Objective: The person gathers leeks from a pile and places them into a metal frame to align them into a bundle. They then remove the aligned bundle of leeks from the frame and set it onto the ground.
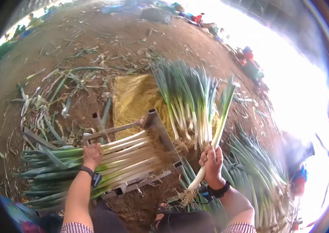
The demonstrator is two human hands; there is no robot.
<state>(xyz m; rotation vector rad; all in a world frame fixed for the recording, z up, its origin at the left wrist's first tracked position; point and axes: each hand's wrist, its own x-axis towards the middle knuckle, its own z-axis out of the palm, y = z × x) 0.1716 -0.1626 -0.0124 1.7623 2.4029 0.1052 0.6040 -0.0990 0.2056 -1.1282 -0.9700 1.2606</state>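
A row of leeks [127, 155] lies side by side on a metal frame [160, 126], white stems and roots to the right, green leaves to the left. On the near-left part of this row rests my left hand [93, 155], its fingers bent over the stems at the far edge; whether it grips one is hidden. My right hand [212, 161] is closed around a single leek [221, 126], held slanted with its roots down and to the left. Just beyond that hand, a bunch of leeks [195, 105] lies partly on a yellow sack [135, 101].
More leeks [256, 171] lie in a heap at the right. Leaf scraps [67, 83] litter the brown soil on the left and beyond. A sandalled foot [161, 211] shows at the bottom. Blurred colourful items [248, 58] line the far right edge.
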